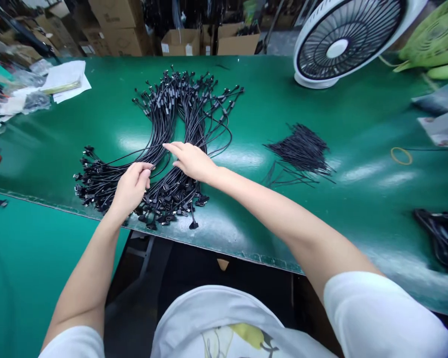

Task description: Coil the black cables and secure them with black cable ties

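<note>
A large pile of black cables [157, 130] with small connectors at their ends lies in two curved bundles on the green table. Over the left bundle, my left hand [130, 188] is closed in a pinch on a black cable near its fingertips. My right hand [194, 161] is above the middle of the pile, fingers stretched forward and thumb apart. Its fingertips are close to a cable that loops between the bundles; I cannot tell whether they touch it. Dark plug ends [168, 201] spread along the near side, partly under my hands.
To the right lies a heap of short thin black ties [300, 149]. A white fan [338, 48] stands at the back right. Papers [65, 79] and plastic bags are at the back left. A yellow ring [401, 155] and a black bundle [442, 238] lie farther right. Cardboard boxes [181, 42] stand behind the table.
</note>
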Demonstrator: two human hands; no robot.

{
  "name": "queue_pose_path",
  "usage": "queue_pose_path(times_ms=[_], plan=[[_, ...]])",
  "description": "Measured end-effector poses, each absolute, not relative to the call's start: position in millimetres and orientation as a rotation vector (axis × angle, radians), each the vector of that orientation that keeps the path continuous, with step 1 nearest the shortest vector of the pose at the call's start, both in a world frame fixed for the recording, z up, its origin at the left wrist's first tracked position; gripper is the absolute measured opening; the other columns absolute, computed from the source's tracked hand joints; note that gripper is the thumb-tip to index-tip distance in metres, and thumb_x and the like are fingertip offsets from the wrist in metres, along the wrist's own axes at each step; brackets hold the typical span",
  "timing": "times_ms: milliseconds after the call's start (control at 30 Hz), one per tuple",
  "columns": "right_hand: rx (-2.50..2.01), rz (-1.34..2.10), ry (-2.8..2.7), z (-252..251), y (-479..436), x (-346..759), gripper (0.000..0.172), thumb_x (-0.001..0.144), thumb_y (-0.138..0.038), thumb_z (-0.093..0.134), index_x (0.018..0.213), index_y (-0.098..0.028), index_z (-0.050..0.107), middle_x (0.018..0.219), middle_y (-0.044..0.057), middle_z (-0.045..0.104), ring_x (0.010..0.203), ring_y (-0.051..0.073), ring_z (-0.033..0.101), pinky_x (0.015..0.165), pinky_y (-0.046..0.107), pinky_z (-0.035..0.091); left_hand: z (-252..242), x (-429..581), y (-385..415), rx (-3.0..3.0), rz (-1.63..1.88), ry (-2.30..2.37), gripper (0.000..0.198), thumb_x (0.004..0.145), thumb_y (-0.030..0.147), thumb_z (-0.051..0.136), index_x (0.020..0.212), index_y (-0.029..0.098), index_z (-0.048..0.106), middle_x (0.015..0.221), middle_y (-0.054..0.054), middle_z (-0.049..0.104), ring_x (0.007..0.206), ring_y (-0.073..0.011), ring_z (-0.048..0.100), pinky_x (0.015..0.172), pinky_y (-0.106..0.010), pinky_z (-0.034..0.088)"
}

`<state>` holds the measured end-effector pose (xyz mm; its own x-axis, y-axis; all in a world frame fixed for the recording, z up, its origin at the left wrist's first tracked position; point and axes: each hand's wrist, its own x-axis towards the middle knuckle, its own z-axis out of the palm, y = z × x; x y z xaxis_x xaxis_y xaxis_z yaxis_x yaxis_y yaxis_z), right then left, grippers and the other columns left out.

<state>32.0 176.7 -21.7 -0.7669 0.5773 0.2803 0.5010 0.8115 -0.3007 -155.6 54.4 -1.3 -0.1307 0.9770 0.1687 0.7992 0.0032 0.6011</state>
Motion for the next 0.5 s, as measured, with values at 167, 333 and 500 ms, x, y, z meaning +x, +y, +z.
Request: queue_pose_path(times_ms=[167, 333, 500], plan=[[-0.601, 0.238, -2.844, -16, 180, 11, 0.027, 0.1, -0.028, 0.04, 0.105, -0.016, 0.064, 0.117, 0.011, 0.059, 0.1, 0.022, 0.053, 0.083, 0.036, 0.043, 10, -158, 23, 1.567, 0.759, 1.791, 0.044, 0.085, 0.04, 0.057, 0.123, 0.019, 0.062, 0.08, -0.002, 0.062, 0.066, -0.0145, 0.057, 0.063, -0.029, 0.048], [-0.466, 0.343, -2.867, -28, 174, 0, 0.031, 0.095, -0.027, 0.055, 0.123, -0.016, 0.055, 0.121, 0.01, 0.059, 0.109, 0.021, 0.051, 0.091, 0.034, 0.042, 41, -151, -24, 1.313, 0.968, 1.627, 0.039, 0.083, 0.035, 0.065, 0.119, 0.021, 0.066, 0.069, 0.0, 0.059, 0.061, -0.0128, 0.055, 0.055, -0.025, 0.046], [-0.972, 0.274, -2.696, -6, 204, 7, 0.031, 0.101, -0.027, 0.039, 0.105, -0.009, 0.064, 0.109, 0.014, 0.063, 0.099, 0.022, 0.057, 0.087, 0.036, 0.044, 54, -158, -40, 1.342, 1.385, 1.616, 0.037, 0.084, 0.029, 0.065, 0.121, 0.025, 0.064, 0.084, -0.001, 0.064, 0.059, -0.0096, 0.054, 0.059, -0.025, 0.049]])
